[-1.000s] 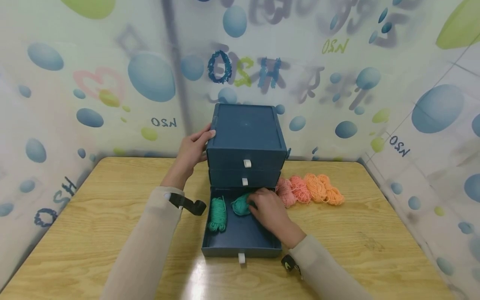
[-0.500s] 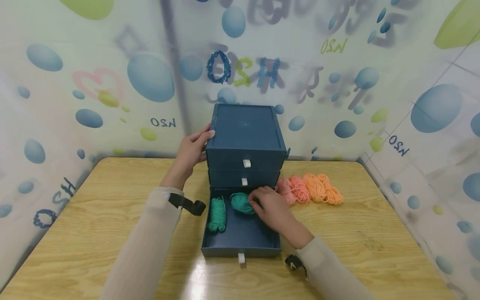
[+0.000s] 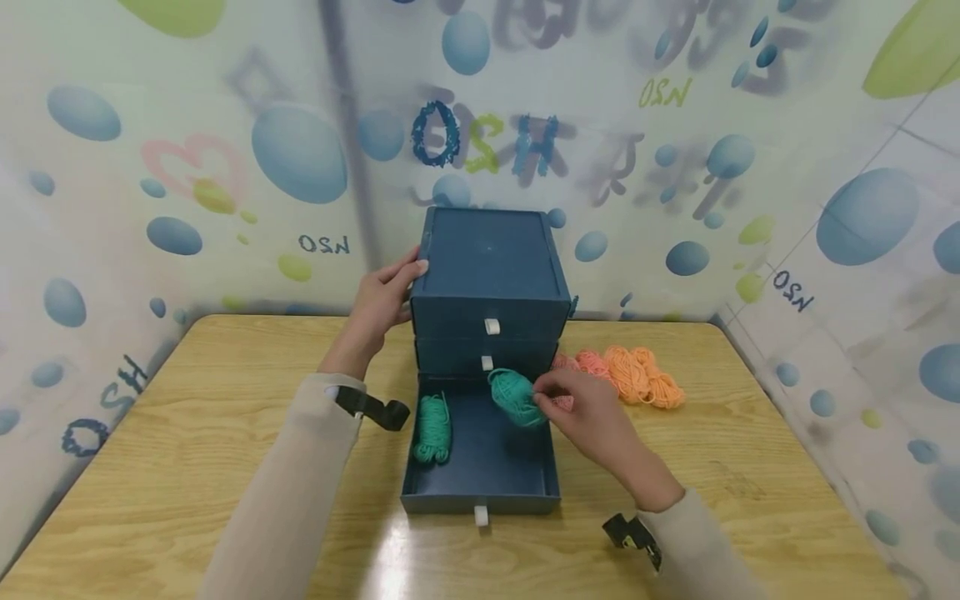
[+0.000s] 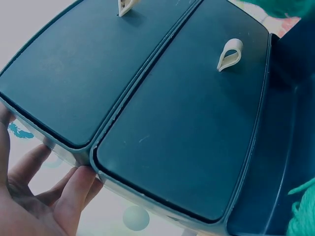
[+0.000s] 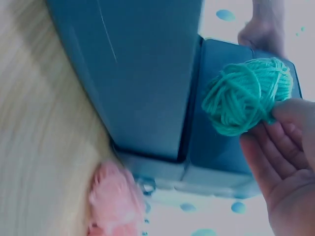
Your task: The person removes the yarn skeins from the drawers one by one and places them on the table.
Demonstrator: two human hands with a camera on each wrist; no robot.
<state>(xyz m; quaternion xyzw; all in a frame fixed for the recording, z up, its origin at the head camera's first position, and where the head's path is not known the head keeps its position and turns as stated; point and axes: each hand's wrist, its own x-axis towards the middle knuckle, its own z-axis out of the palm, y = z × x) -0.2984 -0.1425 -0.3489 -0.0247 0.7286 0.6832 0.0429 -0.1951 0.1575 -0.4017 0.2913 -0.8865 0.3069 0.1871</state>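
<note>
My right hand pinches a ball of green yarn between thumb and fingers, above the right back part of the pulled-out bottom drawer. In the right wrist view the same yarn ball hangs at the fingertips. A second green skein lies along the drawer's left wall. My left hand rests against the left side of the dark blue drawer unit, its thumb at the top edge. The left wrist view shows that hand's fingers touching the unit's side.
Pink yarn and orange yarn lie on the wooden table, right of the unit. The upper two drawers are closed, each with a white pull tab. A patterned wall stands behind the table.
My right hand has lifted the green yarn ball off the drawer floor and moved it to the right. The left hand keeps its place on the unit.
</note>
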